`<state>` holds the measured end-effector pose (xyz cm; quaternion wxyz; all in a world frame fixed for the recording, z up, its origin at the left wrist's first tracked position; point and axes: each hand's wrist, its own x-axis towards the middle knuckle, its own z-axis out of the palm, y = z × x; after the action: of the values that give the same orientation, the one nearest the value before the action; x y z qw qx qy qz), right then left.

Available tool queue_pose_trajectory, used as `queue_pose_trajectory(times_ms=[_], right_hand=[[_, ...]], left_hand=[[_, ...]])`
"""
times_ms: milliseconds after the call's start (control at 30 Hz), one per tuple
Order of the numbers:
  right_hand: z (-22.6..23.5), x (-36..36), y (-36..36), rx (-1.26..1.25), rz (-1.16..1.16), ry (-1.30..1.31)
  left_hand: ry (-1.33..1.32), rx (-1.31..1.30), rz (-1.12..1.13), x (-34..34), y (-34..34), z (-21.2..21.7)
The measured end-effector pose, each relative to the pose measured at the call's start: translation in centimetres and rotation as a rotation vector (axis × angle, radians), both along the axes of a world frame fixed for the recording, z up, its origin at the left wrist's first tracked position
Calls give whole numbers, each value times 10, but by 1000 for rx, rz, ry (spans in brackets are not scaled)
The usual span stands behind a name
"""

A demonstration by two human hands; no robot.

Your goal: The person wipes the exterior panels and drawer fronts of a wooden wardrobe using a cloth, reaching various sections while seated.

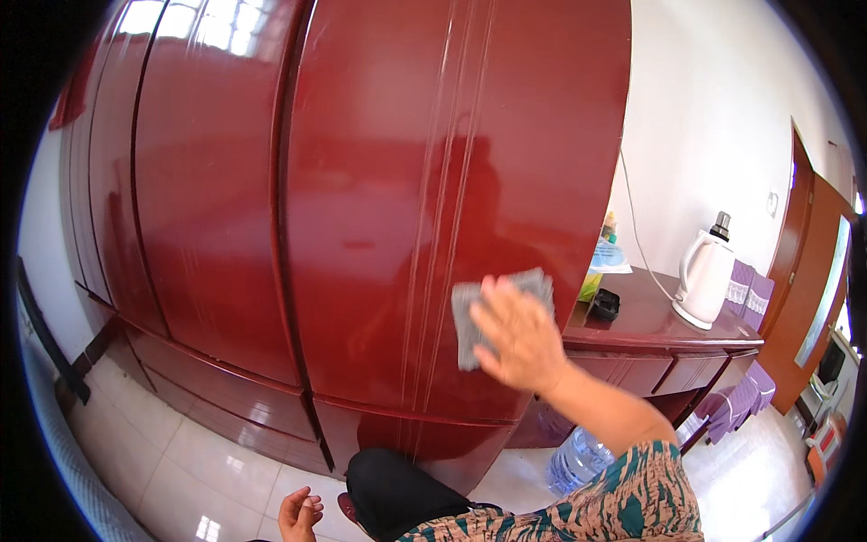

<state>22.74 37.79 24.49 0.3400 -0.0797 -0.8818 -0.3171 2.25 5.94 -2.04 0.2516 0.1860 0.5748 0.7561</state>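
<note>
A tall red wardrobe point(361, 208) is filling most of the view, its glossy doors reflecting the room. To its right a red desk point(650, 330) is standing against the white wall, carrying a white kettle point(703, 278) and a small black object point(603, 304); a clear water jug point(578, 456) is sitting on the tiled floor point(199, 461) below.

The right hand point(519, 336) is pressing a grey cloth point(470, 316) flat against the rightmost door, fingers spread over it rather than curled round it, so the cloth is lying between palm and wood at about mid-height. The left hand point(300, 513) is hanging low near the floor, loosely open and holding nothing.

The work appears to be wiping the door, mid-stroke. Carrying on would call for keeping even pressure on the cloth and sliding it along the panel's vertical grooves.
</note>
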Motion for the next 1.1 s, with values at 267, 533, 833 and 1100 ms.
queue_pose_trajectory(times_ms=[267, 533, 833, 1100], right_hand=[[161, -42, 10, 356, -80, 588], [47, -83, -20, 103, 163, -49], [-49, -85, -15, 201, 369, -479], [139, -139, -28, 299, 136, 350]], left_hand=[[-4, 37, -29, 3, 11, -15], [12, 32, 15, 3, 3, -6], [-51, -37, 66, 15, 9, 20], [-50, -49, 71, 13, 11, 17]])
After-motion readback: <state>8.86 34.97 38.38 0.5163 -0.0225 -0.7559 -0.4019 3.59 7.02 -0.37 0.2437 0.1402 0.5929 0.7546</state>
